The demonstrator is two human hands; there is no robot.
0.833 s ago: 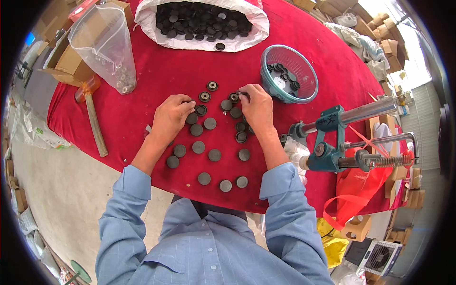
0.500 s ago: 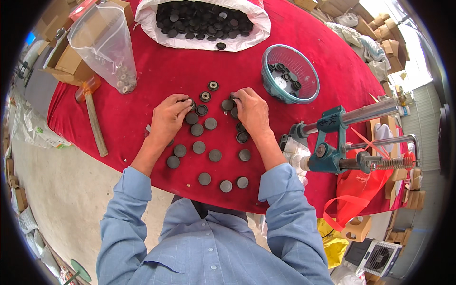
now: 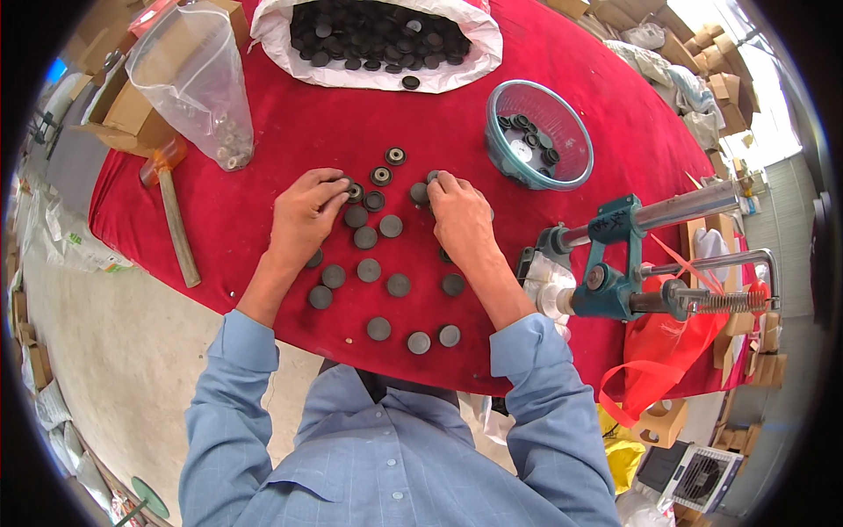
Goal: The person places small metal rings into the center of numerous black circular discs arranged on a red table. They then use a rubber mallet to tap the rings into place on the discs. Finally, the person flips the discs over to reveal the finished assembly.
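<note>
Several round black caps lie scattered on the red cloth, such as a flat-faced cap [image 3: 391, 226] between my hands. Beyond them sit two caps with metal ring centres, one of them a ringed cap [image 3: 395, 156]. My left hand [image 3: 303, 215] is closed, its thumb and fingers pinching a ringed black cap [image 3: 355, 191] at the left of the group. On the right side my right hand [image 3: 463, 215] is closed too, fingertips on a dark cap [image 3: 433, 176]. The palm and wrist partly cover other caps there.
A white sack [image 3: 378, 81] full of black caps lies at the far side. A blue basket [image 3: 587, 158] with caps stands far right, beyond a green hand press [image 3: 606, 255]. At left are a mallet [image 3: 178, 224], a clear bag [image 3: 198, 79] of metal parts and a cardboard box [image 3: 132, 127].
My right hand has shifted slightly right and nearer, covering more caps. My left hand has edged left, and the ringed face of its cap now shows.
</note>
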